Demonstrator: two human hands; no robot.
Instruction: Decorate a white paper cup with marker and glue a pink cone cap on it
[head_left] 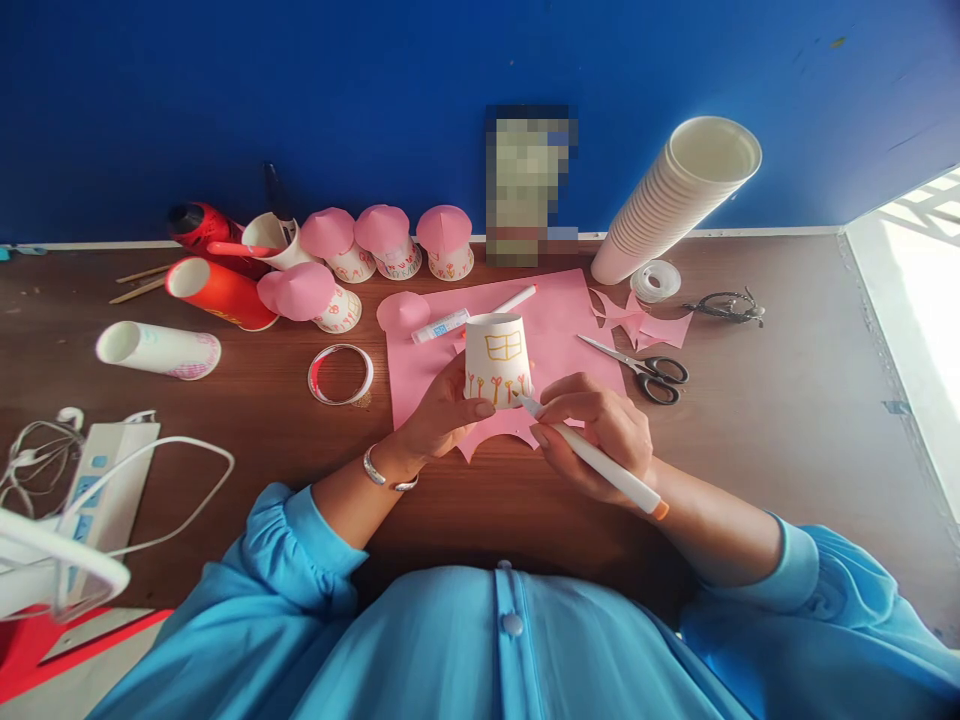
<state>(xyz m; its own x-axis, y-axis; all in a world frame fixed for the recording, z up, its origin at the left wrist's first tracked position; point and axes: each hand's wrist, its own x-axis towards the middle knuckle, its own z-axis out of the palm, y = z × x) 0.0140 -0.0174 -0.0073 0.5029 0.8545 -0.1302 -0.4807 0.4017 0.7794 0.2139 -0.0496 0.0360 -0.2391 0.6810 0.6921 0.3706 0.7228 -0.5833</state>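
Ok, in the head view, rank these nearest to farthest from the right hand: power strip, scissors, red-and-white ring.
1. Scissors: right side, just beyond the right hand.
2. Red-and-white ring: left, beside the pink paper.
3. Power strip: far left.

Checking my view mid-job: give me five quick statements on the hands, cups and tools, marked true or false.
1. The left hand holds a paper cup with a window drawn on it. True.
2. The right hand holds the scissors. False: it holds a white marker; the scissors lie on the table.
3. The tall cup stack is on the right. True.
4. The red cup is beside that stack. False: it is on the left.
5. A silver bangle is on the left wrist. True.
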